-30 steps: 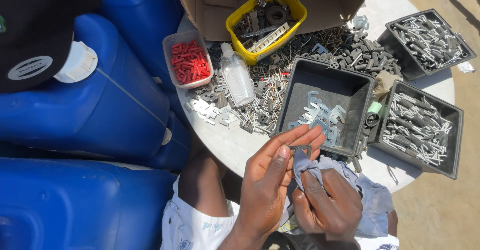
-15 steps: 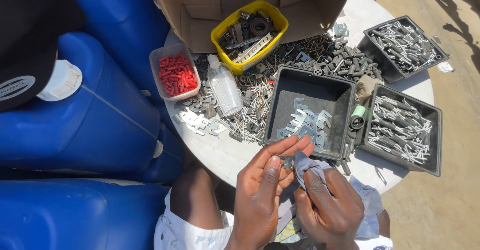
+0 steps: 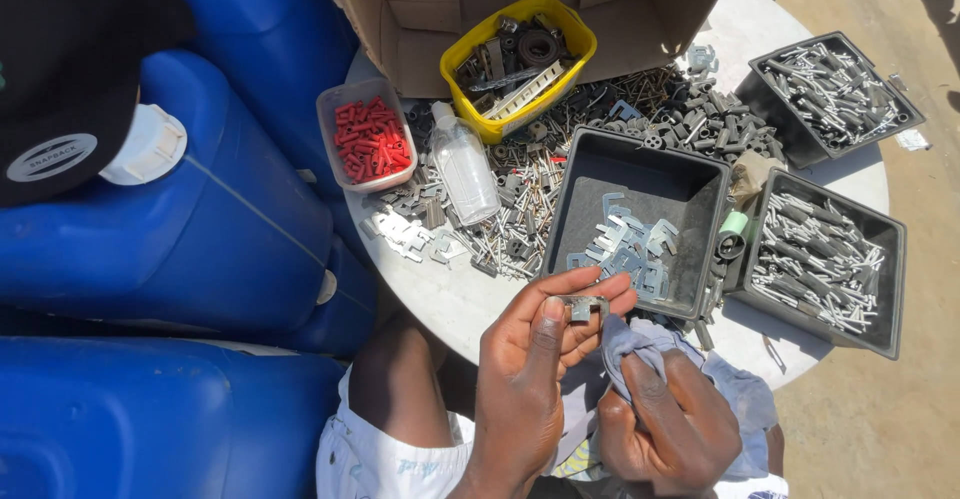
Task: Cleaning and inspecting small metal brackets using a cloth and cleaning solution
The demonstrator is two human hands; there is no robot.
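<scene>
My left hand (image 3: 535, 359) pinches a small grey metal bracket (image 3: 583, 307) between thumb and fingertips, just in front of the round table's near edge. My right hand (image 3: 668, 421) is closed around a pale blue cloth (image 3: 640, 344), whose bunched end sits right beside the bracket. Straight ahead of both hands stands a dark square tray (image 3: 600, 174) with several similar grey brackets (image 3: 628, 244) piled in its near corner.
The white round table (image 3: 450, 304) carries a yellow tub of parts (image 3: 518, 51), a clear tub of red plugs (image 3: 368, 137), a small plastic bottle (image 3: 468, 167), loose metal pieces, two dark trays of metal pins (image 3: 820, 251) and a cardboard box (image 3: 420, 9). Large blue jerrycans (image 3: 190, 219) stand on the left.
The view has tilted slightly, so the table sits lower and closer. My left hand has turned the bracket into the open, away from the cloth held by my right hand.
</scene>
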